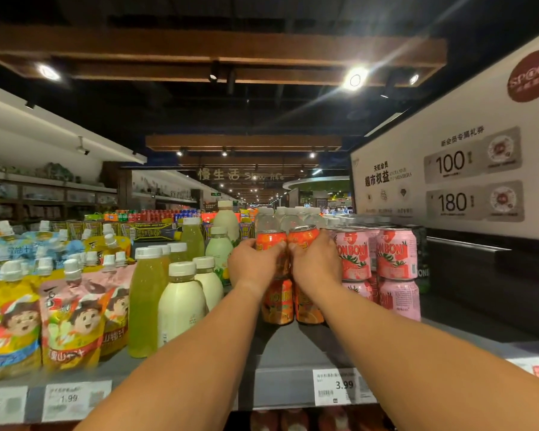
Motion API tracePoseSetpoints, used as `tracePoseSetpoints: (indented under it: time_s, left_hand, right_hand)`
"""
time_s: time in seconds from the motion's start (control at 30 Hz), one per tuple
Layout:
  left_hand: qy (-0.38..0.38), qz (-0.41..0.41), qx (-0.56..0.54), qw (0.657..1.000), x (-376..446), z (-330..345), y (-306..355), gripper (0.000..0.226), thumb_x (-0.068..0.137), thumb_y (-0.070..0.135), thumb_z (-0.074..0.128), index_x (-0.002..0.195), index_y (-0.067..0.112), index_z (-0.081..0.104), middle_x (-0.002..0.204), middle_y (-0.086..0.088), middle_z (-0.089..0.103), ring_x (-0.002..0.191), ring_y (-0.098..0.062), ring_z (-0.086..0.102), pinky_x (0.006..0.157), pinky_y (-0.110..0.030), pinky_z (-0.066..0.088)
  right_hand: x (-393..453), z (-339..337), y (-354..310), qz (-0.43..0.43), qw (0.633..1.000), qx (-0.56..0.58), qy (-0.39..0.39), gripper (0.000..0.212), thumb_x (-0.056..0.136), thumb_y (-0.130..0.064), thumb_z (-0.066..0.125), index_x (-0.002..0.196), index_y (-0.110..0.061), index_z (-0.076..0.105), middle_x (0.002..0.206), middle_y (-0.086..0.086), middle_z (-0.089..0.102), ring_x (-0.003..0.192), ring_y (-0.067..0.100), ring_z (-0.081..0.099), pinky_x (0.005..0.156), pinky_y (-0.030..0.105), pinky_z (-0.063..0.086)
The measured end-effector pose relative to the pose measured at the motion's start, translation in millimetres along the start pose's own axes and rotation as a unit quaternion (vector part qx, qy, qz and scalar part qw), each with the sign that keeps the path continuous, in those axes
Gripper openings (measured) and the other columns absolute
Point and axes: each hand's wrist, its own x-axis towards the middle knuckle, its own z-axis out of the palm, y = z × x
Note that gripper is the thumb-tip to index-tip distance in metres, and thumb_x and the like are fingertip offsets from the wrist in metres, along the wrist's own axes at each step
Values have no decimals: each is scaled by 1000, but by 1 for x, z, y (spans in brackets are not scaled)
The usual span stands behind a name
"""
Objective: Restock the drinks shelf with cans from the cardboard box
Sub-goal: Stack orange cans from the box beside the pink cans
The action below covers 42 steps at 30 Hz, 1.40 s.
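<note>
Two orange cans stand side by side on top of two lower orange cans (278, 303) on the grey shelf (293, 346). My left hand (252, 263) is wrapped around the upper left orange can (270, 238). My right hand (316, 262) grips the upper right orange can (304, 234), which tilts slightly. Both arms reach forward over the shelf's front edge. The cardboard box is out of view.
Pink strawberry cans (395, 256) are stacked two high just right of my hands. Pale and green bottles (181, 303) stand to the left, with spouted juice pouches (75, 312) beyond. Price tags (339, 385) line the shelf edge. A white sign panel (467, 169) rises at right.
</note>
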Motion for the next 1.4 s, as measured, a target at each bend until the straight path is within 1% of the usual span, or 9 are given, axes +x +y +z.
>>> tracePoseSetpoints:
  time_s: [0.13, 0.23, 0.3, 0.5, 0.7, 0.77, 0.97, 1.13, 1.4]
  left_hand:
    - [25, -13, -32, 999, 1, 4, -8, 45, 60, 67, 73, 82, 29, 74, 77, 11, 74, 77, -14, 71, 79, -41, 60]
    - [21, -7, -43, 999, 1, 6, -11, 45, 60, 65, 74, 87, 29, 75, 80, 11, 74, 79, -14, 71, 80, -42, 60]
    - [8, -1, -66, 998, 2, 7, -13, 57, 53, 69, 73, 92, 28, 76, 83, 11, 76, 81, -14, 72, 81, -42, 60]
    - [-10, 12, -78, 997, 4, 11, -19, 65, 55, 72, 74, 103, 29, 74, 89, 12, 76, 86, -13, 72, 85, -44, 60]
    - [-30, 1, -43, 999, 1, 9, -18, 24, 77, 43, 83, 90, 28, 70, 85, 12, 73, 86, -13, 70, 87, -38, 57]
    - [-37, -1, -27, 999, 1, 9, -20, 22, 78, 38, 83, 88, 31, 65, 86, 12, 70, 90, -15, 69, 87, -36, 56]
    - [-47, -17, 4, 999, 2, 10, -24, 34, 69, 41, 85, 93, 23, 69, 91, 3, 75, 88, -21, 71, 86, -40, 58]
    - [-52, -25, 12, 998, 1, 10, -26, 32, 66, 43, 85, 85, 29, 63, 91, 4, 74, 89, -21, 70, 87, -43, 58]
    - [-64, -25, 31, 997, 0, 10, -26, 40, 72, 37, 86, 104, 21, 67, 99, 1, 73, 95, -22, 69, 90, -40, 56]
  right_hand:
    - [5, 11, -4, 18, 1000, 22, -9, 71, 95, -34, 59, 151, -9, 22, 145, 11, 42, 130, 33, 45, 103, 45, 44]
    - [8, 18, -1, 35, 999, 28, -9, 68, 96, -31, 56, 151, -10, 22, 144, 11, 43, 129, 33, 46, 101, 45, 43]
    - [10, 21, 0, 42, 999, 20, 3, 67, 97, -32, 55, 151, -8, 21, 143, 12, 44, 128, 34, 46, 102, 45, 42]
    - [8, 29, 7, 27, 999, -24, 33, 66, 98, -30, 52, 150, -4, 20, 150, 17, 35, 130, 39, 43, 104, 49, 41]
    - [-2, 29, 13, -15, 996, -77, 40, 79, 97, -28, 53, 153, 0, 5, 156, 20, 23, 137, 37, 35, 108, 44, 36]
    - [-6, 30, 15, -31, 994, -97, 39, 83, 97, -26, 53, 153, 1, -1, 158, 21, 17, 141, 36, 30, 111, 42, 33]
    - [-14, 32, 21, -53, 986, -152, 46, 77, 98, -24, 45, 152, 1, -4, 157, 23, 16, 133, 38, 42, 102, 41, 42]
    - [-14, 32, 26, -57, 979, -189, 46, 80, 99, -25, 45, 152, 1, -9, 154, 24, 23, 123, 37, 53, 94, 41, 48]
    - [-16, 34, 30, -47, 976, -208, 43, 78, 100, -27, 43, 153, -5, -11, 141, 21, 38, 109, 35, 61, 87, 41, 50]
